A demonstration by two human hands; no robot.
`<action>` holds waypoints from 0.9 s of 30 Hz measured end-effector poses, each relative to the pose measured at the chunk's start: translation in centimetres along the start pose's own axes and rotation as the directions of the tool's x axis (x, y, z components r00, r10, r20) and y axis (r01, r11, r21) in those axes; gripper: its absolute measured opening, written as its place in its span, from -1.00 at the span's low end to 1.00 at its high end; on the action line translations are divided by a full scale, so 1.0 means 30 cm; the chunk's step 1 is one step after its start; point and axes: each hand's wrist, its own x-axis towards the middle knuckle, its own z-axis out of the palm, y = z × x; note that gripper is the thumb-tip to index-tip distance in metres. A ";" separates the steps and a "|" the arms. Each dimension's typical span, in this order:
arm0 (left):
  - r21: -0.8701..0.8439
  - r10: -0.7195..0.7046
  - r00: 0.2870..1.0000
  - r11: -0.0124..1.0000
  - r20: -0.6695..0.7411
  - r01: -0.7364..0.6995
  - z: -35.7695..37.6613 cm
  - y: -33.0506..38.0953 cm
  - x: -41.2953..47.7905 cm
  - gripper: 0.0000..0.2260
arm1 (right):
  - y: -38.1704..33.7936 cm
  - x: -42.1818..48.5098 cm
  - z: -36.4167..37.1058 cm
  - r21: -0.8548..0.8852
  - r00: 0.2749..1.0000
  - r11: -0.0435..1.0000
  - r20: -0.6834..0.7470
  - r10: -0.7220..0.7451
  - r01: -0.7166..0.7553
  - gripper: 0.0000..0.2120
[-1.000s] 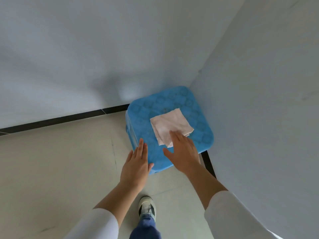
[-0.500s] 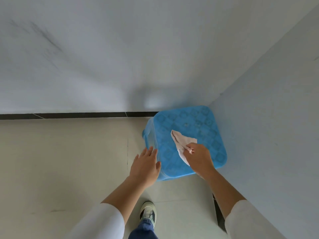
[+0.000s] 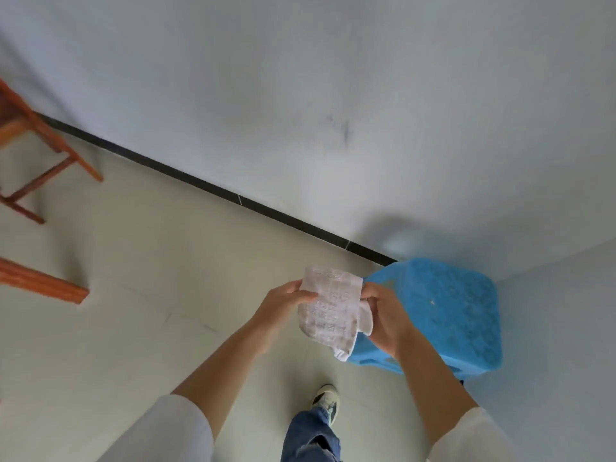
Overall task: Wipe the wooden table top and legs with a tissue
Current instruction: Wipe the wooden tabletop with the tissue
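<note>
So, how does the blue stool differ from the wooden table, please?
The stool is blue with a patterned top; the table is reddish-brown wood. The stool shows almost whole, the table only as legs cut by the left edge. The stool stands beside the right hand, which grips the tissue with the left hand; the table is far left. Both stand on the pale floor.

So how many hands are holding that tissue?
2. The left hand holds the tissue at its left edge. The right hand holds its right edge, seen against the blue stool. No other hand shows.
</note>
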 end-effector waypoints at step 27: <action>-0.273 -0.162 0.422 0.938 -0.892 -0.215 -1.980 -0.611 -1.141 -0.78 | 0.435 0.336 2.316 -0.647 0.917 0.710 0.398 0.007 0.276 -0.69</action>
